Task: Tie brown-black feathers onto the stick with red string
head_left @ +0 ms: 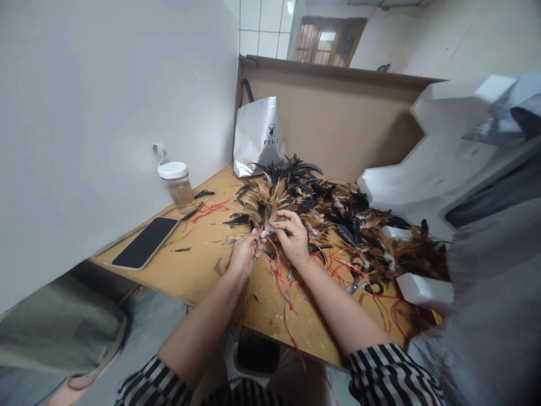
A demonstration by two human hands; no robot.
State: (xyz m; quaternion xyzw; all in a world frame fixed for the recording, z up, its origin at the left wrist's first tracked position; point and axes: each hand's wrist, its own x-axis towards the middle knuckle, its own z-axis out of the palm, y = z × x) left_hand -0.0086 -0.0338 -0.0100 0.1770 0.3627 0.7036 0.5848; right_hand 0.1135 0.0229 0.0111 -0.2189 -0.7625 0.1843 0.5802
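Note:
A bunch of brown and black feathers (262, 200) fans upward between my two hands over the table. My left hand (246, 251) pinches the whitish base of the bunch from the left. On its right side, my right hand (292, 237) has its thumb and fingers closed at the same base. Red string (276, 270) hangs from the base, runs down past my hands and drops over the table's front edge. Behind and to the right lies a heap of dark and brown feathers (338, 208). Scissors (363, 285) with dark handles rest to the right of my right forearm.
A phone (146, 243) and a lidded jar of yellowish liquid (180, 189) stand left on the wooden table (203, 248). At the back is a silver bag (257, 132) against cardboard (333, 118). White foam blocks (426, 290) and grey cloth (494, 270) border the right side.

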